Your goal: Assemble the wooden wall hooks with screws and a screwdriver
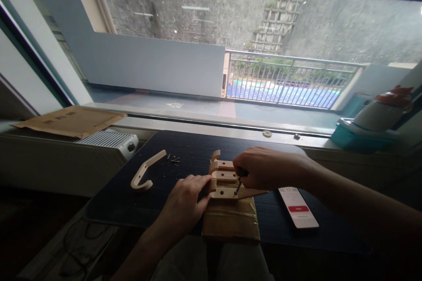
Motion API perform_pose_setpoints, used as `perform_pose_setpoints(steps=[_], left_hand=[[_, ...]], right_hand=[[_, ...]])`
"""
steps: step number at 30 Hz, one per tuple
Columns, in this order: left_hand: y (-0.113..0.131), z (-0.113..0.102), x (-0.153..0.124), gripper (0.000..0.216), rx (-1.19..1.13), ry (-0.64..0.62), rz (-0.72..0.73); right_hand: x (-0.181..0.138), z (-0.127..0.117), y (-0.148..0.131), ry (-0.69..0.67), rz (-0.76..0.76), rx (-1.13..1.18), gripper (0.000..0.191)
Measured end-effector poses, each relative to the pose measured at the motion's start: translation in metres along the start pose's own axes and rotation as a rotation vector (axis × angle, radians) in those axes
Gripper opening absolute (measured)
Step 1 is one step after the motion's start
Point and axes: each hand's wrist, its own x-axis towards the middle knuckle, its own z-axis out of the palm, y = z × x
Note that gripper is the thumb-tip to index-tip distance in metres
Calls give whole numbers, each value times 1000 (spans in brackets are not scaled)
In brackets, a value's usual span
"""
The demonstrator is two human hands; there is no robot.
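Note:
A wooden rack of hooks (224, 178) lies on a cardboard box (231, 221) at the near edge of a dark table (184, 153). My left hand (186, 202) presses against the rack's left side, fingers curled on the wood. My right hand (263, 167) is closed round a small dark tool (238, 188), its tip down on the lowest wooden piece. A loose wooden hook (145, 171) lies to the left on the table, with a few small screws (173, 158) beside it.
A phone (298, 207) with a lit screen lies at the right of the box. A white heater (110, 139) and flat cardboard (70, 119) sit at the left. A teal and white object (369, 129) stands on the window sill at right.

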Motion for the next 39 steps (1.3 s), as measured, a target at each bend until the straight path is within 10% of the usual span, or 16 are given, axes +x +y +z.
perform_pose_setpoints(steps=[27,39], left_hand=[[6,4,-15,27,6,393,168],[48,-5,36,14,-53,-122,292]], right_hand=[[0,-7,-5,-46,41,-7,19],[-3,4,-1,41,-46,26,11]])
